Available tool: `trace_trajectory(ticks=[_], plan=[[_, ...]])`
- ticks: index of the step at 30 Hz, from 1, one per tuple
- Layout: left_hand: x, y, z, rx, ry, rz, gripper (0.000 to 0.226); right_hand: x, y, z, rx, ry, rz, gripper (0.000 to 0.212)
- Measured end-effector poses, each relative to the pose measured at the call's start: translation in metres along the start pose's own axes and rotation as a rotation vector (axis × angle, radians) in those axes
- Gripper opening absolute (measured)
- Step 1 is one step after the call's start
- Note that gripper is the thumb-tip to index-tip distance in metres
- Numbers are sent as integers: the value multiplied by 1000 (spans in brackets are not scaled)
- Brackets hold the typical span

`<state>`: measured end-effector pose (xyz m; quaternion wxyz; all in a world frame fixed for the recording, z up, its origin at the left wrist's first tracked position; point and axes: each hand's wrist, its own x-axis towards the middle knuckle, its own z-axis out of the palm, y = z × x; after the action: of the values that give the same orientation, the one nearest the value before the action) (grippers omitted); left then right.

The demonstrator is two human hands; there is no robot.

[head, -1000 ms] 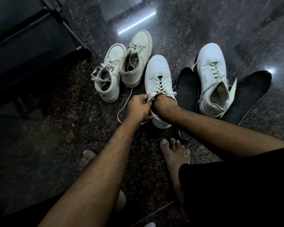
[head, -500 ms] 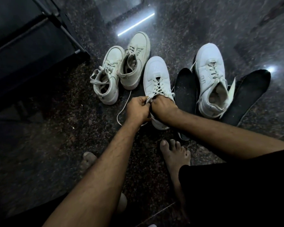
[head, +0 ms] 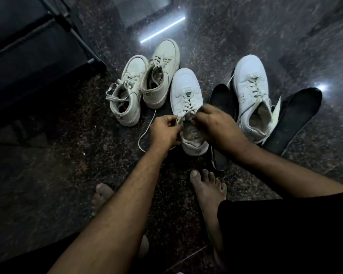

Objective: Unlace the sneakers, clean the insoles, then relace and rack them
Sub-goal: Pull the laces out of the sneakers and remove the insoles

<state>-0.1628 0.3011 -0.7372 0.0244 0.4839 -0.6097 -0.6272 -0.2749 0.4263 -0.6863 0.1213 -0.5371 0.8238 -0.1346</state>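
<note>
Pinching lace: left hand, right hand.

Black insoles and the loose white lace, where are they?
Black foam insole on the right [head: 297, 117], head view, bare middle.
Black insole between the white sneakers [head: 221, 99], head view, upper part.
Loose white lace [head: 145, 133], head view, floor loop.

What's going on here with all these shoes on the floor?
A person crouches barefoot over four sneakers. Both hands, left hand and right hand, pinch the laces of the middle white sneaker. Two black insoles lie out beside the other white sneaker. A beige pair waits alongside.
</note>
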Motion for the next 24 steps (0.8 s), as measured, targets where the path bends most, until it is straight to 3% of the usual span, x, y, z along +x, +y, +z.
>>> trace_trajectory(ticks=[2,5,7,10,15,22,24], plan=[[2,1,-2,54,37,39,15,10,8,4,-32,89,29,21],[2,2,-4,136,68,91,38,25,14,14,-48,-20,30,37],[-2,9,-6,142,88,141,39,30,13,19,-10,-53,28,37],[-2,24,-16,152,147,242,24,37,8,20,-36,24,52,38],[6,38,-42,198,232,313,42,62,-11,15,-55,79,7,36],[-5,52,-75,226,276,334,16,103,-44,24,3,79,-62,35],[0,53,-82,268,302,335,14,114,-48,28,24,8,-122,46]])
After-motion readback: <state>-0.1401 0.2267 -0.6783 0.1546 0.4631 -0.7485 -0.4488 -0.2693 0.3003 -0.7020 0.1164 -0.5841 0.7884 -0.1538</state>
